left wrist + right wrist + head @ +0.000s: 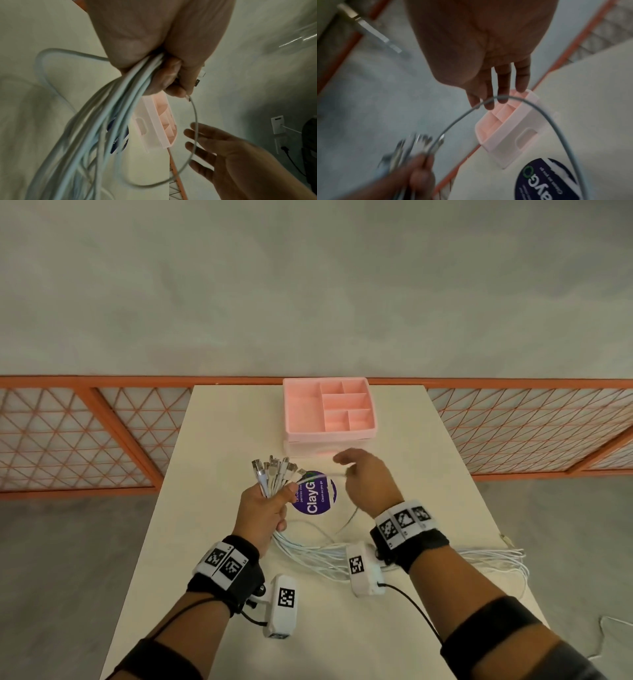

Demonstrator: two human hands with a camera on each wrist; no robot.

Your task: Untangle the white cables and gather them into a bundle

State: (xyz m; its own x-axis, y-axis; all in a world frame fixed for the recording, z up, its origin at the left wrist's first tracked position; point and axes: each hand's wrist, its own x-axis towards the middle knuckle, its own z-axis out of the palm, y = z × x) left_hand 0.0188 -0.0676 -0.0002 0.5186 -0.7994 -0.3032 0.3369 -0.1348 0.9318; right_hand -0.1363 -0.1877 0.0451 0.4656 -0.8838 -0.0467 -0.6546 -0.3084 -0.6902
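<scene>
My left hand grips a bundle of white cables just below their metal plugs, which fan upward. The left wrist view shows the cables leaving my fist. Their long tails trail over the table toward the right edge. One loose cable arcs from the bundle past my right hand. That hand hovers with its fingers straight and spread, holding nothing; the cable loop crosses its fingertips.
A pink compartment tray stands at the table's far end, just beyond my right hand. A round purple sticker lies between my hands. The white table is narrow, and an orange lattice fence runs behind it.
</scene>
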